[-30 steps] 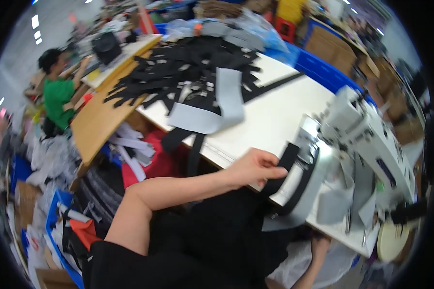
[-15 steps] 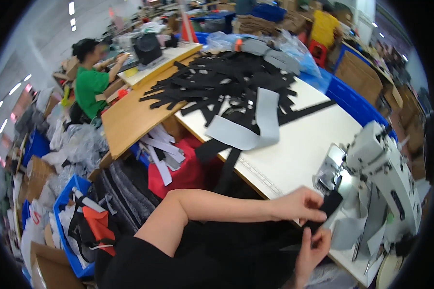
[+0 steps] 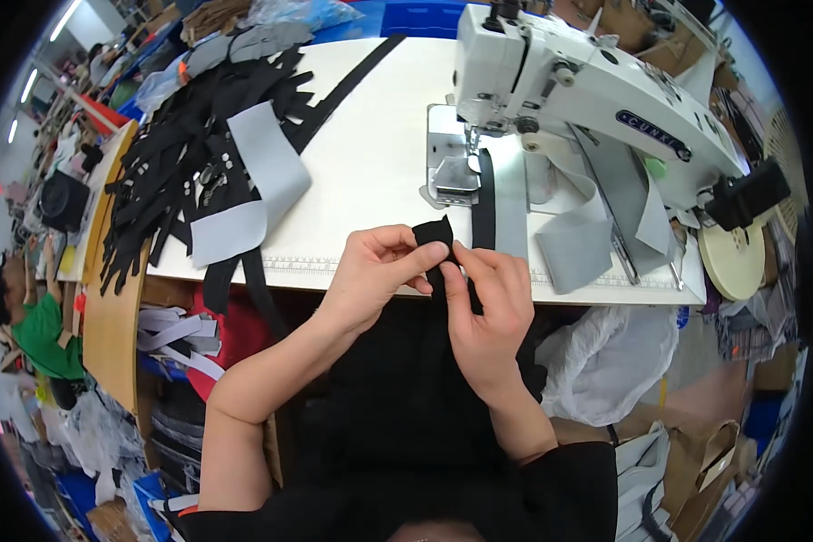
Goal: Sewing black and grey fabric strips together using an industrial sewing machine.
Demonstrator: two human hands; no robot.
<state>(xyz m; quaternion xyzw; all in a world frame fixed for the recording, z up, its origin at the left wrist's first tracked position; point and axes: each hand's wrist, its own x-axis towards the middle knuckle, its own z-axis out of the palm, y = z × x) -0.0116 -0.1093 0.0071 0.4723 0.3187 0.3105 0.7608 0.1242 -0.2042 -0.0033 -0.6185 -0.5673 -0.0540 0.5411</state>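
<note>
A short black fabric strip (image 3: pixel 433 229) is pinched by my left hand (image 3: pixel 379 271) and my right hand (image 3: pixel 488 307) together, just in front of the table's edge. The white sewing machine (image 3: pixel 542 63) stands beyond my hands, its metal plate (image 3: pixel 456 181) on the table (image 3: pixel 352 217). At that plate lies a black strip (image 3: pixel 483 199) beside a grey band (image 3: pixel 510 230). Looser grey pieces (image 3: pixel 574 253) lie to the right. Left of my hands are a heap of black straps (image 3: pixel 154 158) and a bent pale grey band (image 3: pixel 266 172) on top.
A wooden side board (image 3: pixel 108 343) adjoins the table on the left, near a person in green (image 3: pixel 50 330) at another table. A blue bin (image 3: pixel 420 18) is behind. Below sit red fabric (image 3: pixel 244 334) and a white plastic bag (image 3: pixel 614 352); a cream round disc (image 3: pixel 732 262) is at the right.
My view has swung down and rightward toward the machine. My right hand has risen from below the table edge to join my left hand on the black strip.
</note>
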